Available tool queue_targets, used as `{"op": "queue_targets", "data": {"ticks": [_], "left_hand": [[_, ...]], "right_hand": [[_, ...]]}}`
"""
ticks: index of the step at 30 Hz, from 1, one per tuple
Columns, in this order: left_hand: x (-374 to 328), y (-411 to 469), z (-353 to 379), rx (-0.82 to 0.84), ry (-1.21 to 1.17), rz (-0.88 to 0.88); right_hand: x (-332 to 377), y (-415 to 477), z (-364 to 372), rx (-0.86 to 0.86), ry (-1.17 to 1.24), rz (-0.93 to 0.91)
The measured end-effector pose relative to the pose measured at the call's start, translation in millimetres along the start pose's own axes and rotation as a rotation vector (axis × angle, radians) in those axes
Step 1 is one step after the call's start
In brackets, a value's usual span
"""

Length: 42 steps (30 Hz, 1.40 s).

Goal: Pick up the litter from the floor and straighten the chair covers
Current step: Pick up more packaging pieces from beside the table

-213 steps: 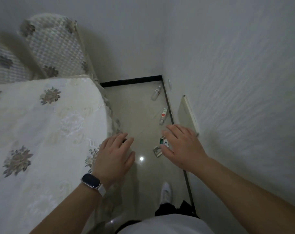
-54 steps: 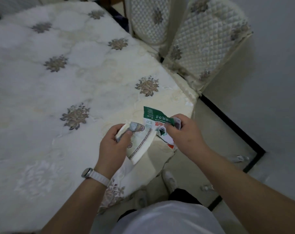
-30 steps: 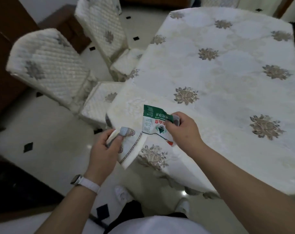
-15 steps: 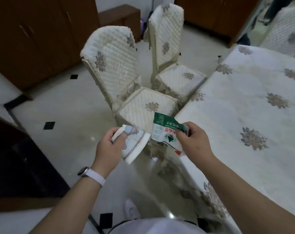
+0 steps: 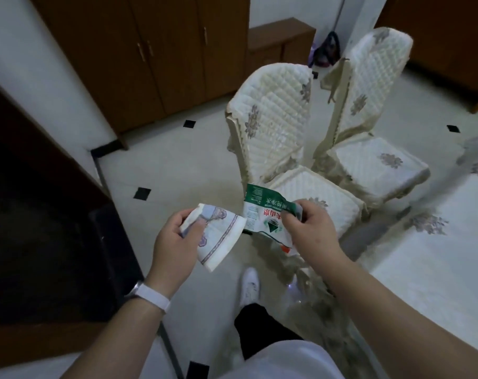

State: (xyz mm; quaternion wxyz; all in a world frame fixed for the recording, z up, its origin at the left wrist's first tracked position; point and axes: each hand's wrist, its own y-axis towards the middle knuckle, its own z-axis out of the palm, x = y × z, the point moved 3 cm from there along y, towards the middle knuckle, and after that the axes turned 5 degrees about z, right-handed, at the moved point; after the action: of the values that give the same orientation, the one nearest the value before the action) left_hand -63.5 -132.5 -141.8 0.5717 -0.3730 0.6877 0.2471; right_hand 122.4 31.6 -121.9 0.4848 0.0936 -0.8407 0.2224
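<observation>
My left hand (image 5: 175,242) grips a white paper wrapper (image 5: 218,239) with a purple border, held at chest height. My right hand (image 5: 311,231) pinches a green-and-white plastic label (image 5: 262,212) with red print, close beside the wrapper. Ahead stand two chairs in quilted cream covers with grey flowers: the nearer chair (image 5: 276,124) and, to its right, the farther chair (image 5: 374,77). The cover on the nearer chair's back sits crooked and rumpled along its left edge. Both seats (image 5: 369,165) face the table.
The table under a white flowered cloth (image 5: 437,255) fills the right side. Brown wooden cabinets (image 5: 161,50) line the far wall, and dark furniture (image 5: 41,214) stands at the left. The pale tiled floor (image 5: 177,160) has small black diamonds. My white shoe (image 5: 250,283) is below.
I have turned away from the wall corner and table toward the two chairs, which now sit nearer the middle of view. Both hands still hold the same litter picked off the floor.
</observation>
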Motion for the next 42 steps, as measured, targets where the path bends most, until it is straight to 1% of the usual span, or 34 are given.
{"op": "queue_targets", "data": {"ticks": [4,7,11,15,18,21,24,29,32,38,42], "left_hand": [[-2.7,66.8,-17.0,-0.092,0.011,0.027],[-9.2,118.2,-25.7,-0.134,-0.007,0.011],[-24.3,182.3,-36.2,-0.160,0.023,-0.010],[-44.6,243.9,-47.0,-0.229,0.038,0.036],[-51.9,274.4,-57.6,-0.258,0.028,0.030],[-48.8,309.5,-74.8,-0.276,0.029,0.002],[-42.3,350.4,-89.4,-0.293,0.006,0.010],[-22.3,434.3,-115.7,-0.269,-0.035,0.022],[-12.7,498.5,-136.1,-0.229,-0.044,0.015],[-22.8,618.5,-176.2,-0.083,-0.040,0.023],[-40.5,691.4,-179.8,0.023,-0.022,0.050]], "right_hand": [[37.0,63.6,47.4,0.076,0.063,-0.015],[65.6,116.6,82.5,0.141,0.109,-0.030],[106.4,182.7,114.4,0.193,0.084,-0.066],[155.4,244.5,142.5,0.252,0.060,-0.137],[183.8,271.5,161.5,0.261,0.026,-0.169],[202.1,293.9,185.0,0.305,0.019,-0.165],[217.8,318.9,210.7,0.309,0.018,-0.149],[246.0,365.1,259.2,0.293,0.005,-0.118],[271.2,403.8,293.6,0.229,-0.013,-0.087],[341.6,461.3,350.7,0.127,-0.067,-0.049],[374.9,494.5,370.1,0.054,-0.042,-0.050]]}}
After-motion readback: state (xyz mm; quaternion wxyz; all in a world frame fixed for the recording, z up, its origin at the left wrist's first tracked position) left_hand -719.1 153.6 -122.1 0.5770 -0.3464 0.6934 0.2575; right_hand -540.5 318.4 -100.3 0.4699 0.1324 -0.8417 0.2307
